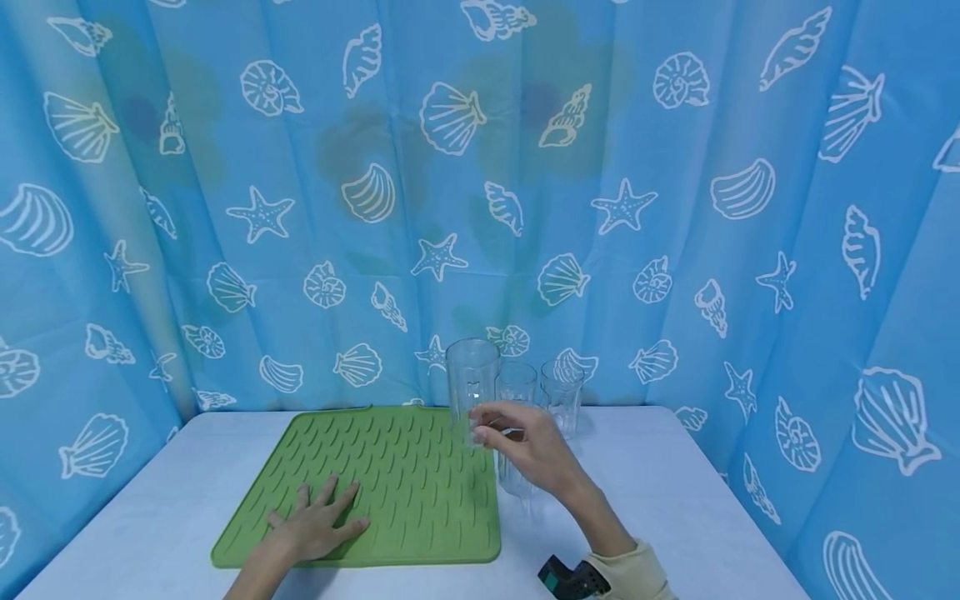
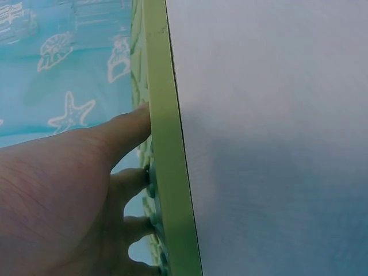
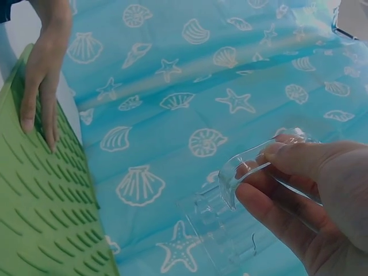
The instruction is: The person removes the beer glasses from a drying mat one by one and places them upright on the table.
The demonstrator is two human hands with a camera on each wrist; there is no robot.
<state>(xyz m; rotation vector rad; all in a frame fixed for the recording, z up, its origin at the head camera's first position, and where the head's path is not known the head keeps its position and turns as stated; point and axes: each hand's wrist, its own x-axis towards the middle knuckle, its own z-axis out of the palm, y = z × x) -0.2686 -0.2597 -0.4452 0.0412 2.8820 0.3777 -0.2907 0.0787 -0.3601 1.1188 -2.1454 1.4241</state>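
A green ridged drying mat [image 1: 405, 500] lies on the white table, and my left hand [image 1: 311, 527] rests on its front left part with fingers spread. From the left wrist view, that hand's thumb [image 2: 129, 129] and fingertips touch the mat's ridged face near its edge. Over the mat's right edge, my right hand [image 1: 528, 442] holds a tall clear glass [image 1: 472, 371] by its lower part. In the right wrist view, thumb and fingers pinch a curved clear part of the glass [image 3: 230, 178]; its exact outline is hard to make out.
Two more clear glasses stand right of the mat: a nearer glass [image 1: 517, 383], partly hidden by my right hand, and a farther glass [image 1: 562, 396]. A blue seashell curtain [image 1: 450, 208] hangs behind and beside the white table [image 1: 645, 475].
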